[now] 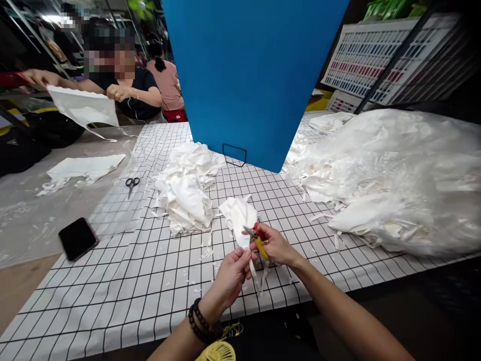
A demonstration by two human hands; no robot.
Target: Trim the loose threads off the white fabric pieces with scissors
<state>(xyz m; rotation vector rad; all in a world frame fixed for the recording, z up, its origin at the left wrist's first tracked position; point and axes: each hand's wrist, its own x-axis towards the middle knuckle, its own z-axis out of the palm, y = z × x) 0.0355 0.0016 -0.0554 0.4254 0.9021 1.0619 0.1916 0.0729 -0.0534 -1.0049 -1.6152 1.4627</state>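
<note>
My left hand [235, 271] pinches one end of a white cloth piece [238, 215] with thin straps. The cloth's far part lies on the checked tablecloth, and its straps hang below my fingers. In my right hand [276, 245] is a pair of small snips [260, 244] with red and yellow handles. The blades point left, just above my left fingertips and close to the cloth. Whether they touch the fabric, I cannot tell. Left of the cloth sits a pile of similar white pieces [184, 190].
A large clear plastic bag [413, 165] of white pieces fills the right side. A blue board [255, 75] stands ahead. Black scissors [131, 184] and a phone [77, 239] lie left. Across the table a person [139, 93] holds up white cloth. Small white scraps dot the tablecloth [150, 286].
</note>
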